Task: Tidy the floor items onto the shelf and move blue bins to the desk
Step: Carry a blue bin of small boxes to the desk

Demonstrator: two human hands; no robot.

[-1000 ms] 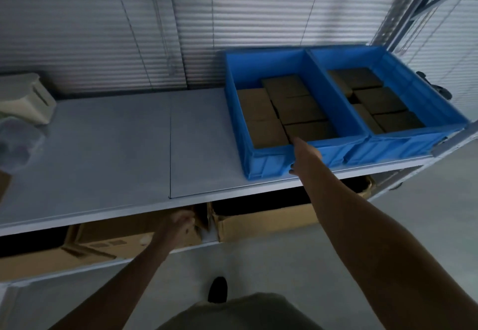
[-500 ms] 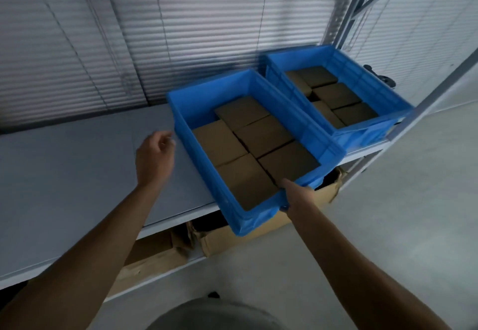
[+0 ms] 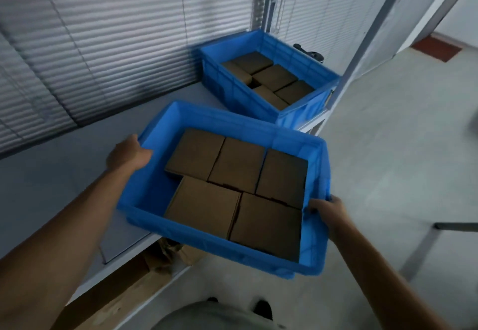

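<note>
A blue bin [image 3: 196, 239] filled with several flat brown cardboard boxes [image 3: 239, 187] hangs half off the front edge of the grey shelf [image 3: 59, 179]. My left hand [image 3: 128, 155] grips its far left rim. My right hand [image 3: 328, 213] grips the near right rim. A second blue bin [image 3: 232, 89] with several brown boxes stands on the shelf at the back right, against the upright post.
Window blinds [image 3: 103, 45] run behind the shelf. A metal upright [image 3: 367, 37] stands at the shelf's right end. Cardboard boxes [image 3: 165, 252] sit on the lower shelf below. Grey floor [image 3: 388, 135] spreads to the right, with a metal desk leg [image 3: 424, 244] at the right edge.
My left hand has taken hold of the bin's left rim. Both hands have pulled the bin off the shelf towards me, away from the second bin.
</note>
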